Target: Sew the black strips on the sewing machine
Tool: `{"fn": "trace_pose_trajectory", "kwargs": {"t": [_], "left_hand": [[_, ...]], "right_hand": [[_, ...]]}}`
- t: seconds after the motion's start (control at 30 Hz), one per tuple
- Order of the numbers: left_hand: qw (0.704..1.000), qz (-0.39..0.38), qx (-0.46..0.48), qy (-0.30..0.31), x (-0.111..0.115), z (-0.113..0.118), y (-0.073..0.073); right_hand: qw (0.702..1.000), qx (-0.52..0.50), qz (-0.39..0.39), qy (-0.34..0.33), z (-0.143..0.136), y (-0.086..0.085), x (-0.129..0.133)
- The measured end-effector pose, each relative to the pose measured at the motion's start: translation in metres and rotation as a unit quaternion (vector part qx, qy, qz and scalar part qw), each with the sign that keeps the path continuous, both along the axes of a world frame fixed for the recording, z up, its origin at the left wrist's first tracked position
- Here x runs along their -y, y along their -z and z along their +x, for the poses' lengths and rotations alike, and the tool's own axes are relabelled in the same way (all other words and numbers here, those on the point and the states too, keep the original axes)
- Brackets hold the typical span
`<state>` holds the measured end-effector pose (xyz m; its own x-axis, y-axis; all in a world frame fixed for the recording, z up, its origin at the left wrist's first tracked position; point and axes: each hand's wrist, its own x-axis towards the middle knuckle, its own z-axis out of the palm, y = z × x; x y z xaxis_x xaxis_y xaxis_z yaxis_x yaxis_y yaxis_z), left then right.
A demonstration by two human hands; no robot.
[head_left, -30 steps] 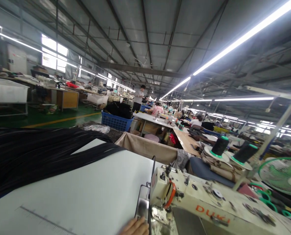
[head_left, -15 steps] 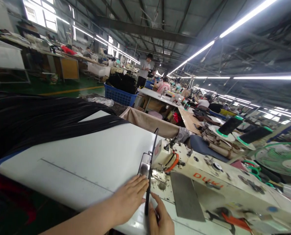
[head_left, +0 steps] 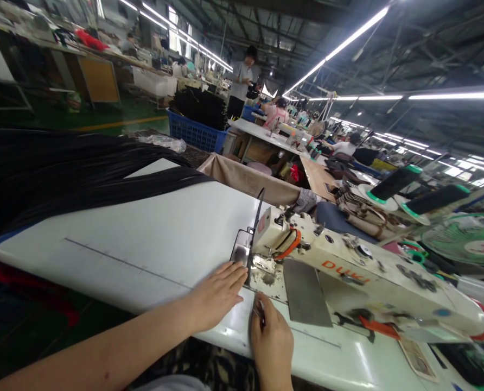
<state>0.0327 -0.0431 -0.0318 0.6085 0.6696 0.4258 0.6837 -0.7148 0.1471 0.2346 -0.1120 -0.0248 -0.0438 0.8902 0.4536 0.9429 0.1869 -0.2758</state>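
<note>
My left hand (head_left: 220, 293) lies flat on the white sewing table (head_left: 164, 228), fingers stretched out. Its fingertips rest at the near edge of a shiny metal plate (head_left: 241, 250), beside a narrow black strip (head_left: 258, 212). This strip runs along the left of the sewing machine head (head_left: 272, 231), and its far end sticks up beyond it. My right hand (head_left: 272, 336) is curled at the table's near edge, just right of my left hand. Something small and dark shows between its thumb and fingers, too hidden to name.
A heap of long black strips (head_left: 63, 174) covers the table's left side. Behind the table hangs a beige cloth-lined bin (head_left: 250, 182). Thread cones (head_left: 394, 183) and a green fan (head_left: 465, 239) stand at right. Farther back are a blue crate (head_left: 197, 130) and a standing person (head_left: 240, 81).
The black strip's near end, which lay between my hands, no longer shows there. My right hand sits a little apart from my left. The whole view has shifted, showing more of the near table edge.
</note>
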Motion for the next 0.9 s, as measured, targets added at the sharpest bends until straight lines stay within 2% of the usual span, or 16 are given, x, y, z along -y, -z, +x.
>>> {"fn": "trace_pose_trajectory", "kwargs": {"t": [0.17, 0.47, 0.73, 0.9], "left_hand": [[1.000, -0.012, -0.007, 0.000, -0.010, 0.003, 0.002], [0.999, -0.016, -0.026, 0.014, -0.032, 0.001, -0.008], [0.998, -0.060, -0.028, 0.007, -0.041, 0.003, -0.020], [0.997, -0.068, -0.035, -0.001, -0.042, 0.004, -0.021]], "right_hand": [[1.000, 0.005, 0.005, -0.001, 0.000, 0.000, 0.001], [1.000, 0.016, 0.005, 0.004, -0.004, -0.004, 0.002], [0.999, 0.016, 0.045, -0.006, -0.005, -0.005, 0.001], [0.998, 0.020, 0.057, -0.010, -0.006, -0.005, 0.000]]}}
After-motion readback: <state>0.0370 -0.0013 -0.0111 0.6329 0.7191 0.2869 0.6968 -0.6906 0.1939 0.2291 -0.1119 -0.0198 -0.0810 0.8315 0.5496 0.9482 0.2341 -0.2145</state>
